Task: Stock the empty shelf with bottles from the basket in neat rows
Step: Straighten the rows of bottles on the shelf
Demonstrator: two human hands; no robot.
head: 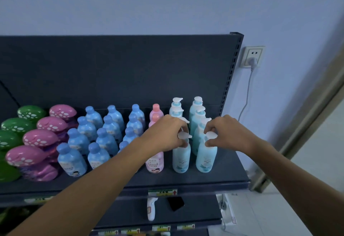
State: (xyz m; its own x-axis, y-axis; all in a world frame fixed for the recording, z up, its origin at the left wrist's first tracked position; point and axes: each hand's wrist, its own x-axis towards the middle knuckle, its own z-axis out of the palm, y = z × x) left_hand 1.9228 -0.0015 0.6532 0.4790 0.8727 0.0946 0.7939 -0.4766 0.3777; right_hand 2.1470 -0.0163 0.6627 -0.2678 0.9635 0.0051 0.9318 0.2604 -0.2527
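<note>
On the dark shelf [229, 178] bottles stand in rows running front to back. My left hand [165, 135] pinches the white pump neck of the front left teal pump bottle [181, 158]. My right hand [228, 133] pinches the pump neck of the front right teal pump bottle [206, 158]. Both bottles stand upright at the front of the two right-hand rows. Left of them stands a pink bottle [154, 164], partly hidden by my left hand, then rows of blue bottles [71, 161]. The basket is out of view.
Pink mushroom-shaped bottles [25, 156] and green mushroom-shaped bottles [11, 139] fill the shelf's left end. On the lower shelf lie a white thermometer [151, 208] and a black phone [176, 203]. A wall socket [252, 56] with a plugged cable sits right of the shelf upright.
</note>
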